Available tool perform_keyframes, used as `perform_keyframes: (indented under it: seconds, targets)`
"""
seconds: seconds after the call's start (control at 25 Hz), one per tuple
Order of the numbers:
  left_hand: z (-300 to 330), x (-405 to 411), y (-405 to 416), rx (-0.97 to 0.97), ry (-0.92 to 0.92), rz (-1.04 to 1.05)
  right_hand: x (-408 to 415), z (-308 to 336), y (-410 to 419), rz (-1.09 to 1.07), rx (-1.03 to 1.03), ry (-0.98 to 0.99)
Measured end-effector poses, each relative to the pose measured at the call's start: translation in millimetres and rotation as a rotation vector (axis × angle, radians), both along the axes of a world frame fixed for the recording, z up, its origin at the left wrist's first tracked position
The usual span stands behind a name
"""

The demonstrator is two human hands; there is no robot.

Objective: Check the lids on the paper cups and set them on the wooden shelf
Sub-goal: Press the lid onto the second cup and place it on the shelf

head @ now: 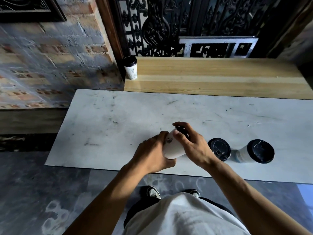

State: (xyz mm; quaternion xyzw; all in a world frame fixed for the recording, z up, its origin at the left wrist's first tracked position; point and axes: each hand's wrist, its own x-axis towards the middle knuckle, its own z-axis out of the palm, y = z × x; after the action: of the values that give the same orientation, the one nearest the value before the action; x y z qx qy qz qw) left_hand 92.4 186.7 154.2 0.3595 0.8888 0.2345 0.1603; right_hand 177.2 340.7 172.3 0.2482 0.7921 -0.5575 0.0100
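A white paper cup (172, 148) with a black lid is tilted away from me above the near part of the white marble table (118, 119). My left hand (152, 153) grips its body and base. My right hand (188, 141) wraps its upper part, fingers over the lid, which is mostly hidden. Two more lidded cups stand to the right: one (219, 149) just behind my right wrist, another (254, 151) further right. A fourth lidded cup (130, 67) stands upright at the left end of the wooden shelf (211, 77) behind the table.
A brick wall rises on the left and a black ornate metal grille with a silver frame (216, 46) stands behind the shelf. A dark stone floor lies below me, and my shoes (153, 192) are close to the table's front edge.
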Motion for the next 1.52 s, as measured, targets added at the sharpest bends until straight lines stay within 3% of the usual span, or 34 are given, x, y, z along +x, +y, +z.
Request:
perform_keyframes:
  seconds: [0.24, 0.64, 0.76, 1.0, 1.24, 1.52]
  targets:
    - [10.2, 2.2, 4.9, -0.015, -0.081, 0.045, -5.9, -0.4, 8.3, -0.15, -0.444, 0.056]
    - [12.6, 12.7, 23.5, -0.059, -0.107, 0.106, -12.0, -6.5, 16.9, -0.048, -0.26, 0.075]
    - [8.8, 13.8, 29.3, -0.062, -0.144, 0.112, -10.3, -14.3, 24.4, -0.087, -0.325, 0.056]
    - [7.3, 19.5, 34.2, 0.192, -0.523, 0.332, -7.9, -23.7, 33.5, -0.398, -0.842, 0.173]
    - [-0.1, 28.2, 44.3, 0.503, -1.002, 0.637, 8.1, -26.5, 28.1, -0.217, -0.968, 0.139]
    - [-6.3, 36.7, 42.7, 0.515, -1.033, 0.666, 15.3, -40.2, 23.3, -0.171, -0.94, 0.123]
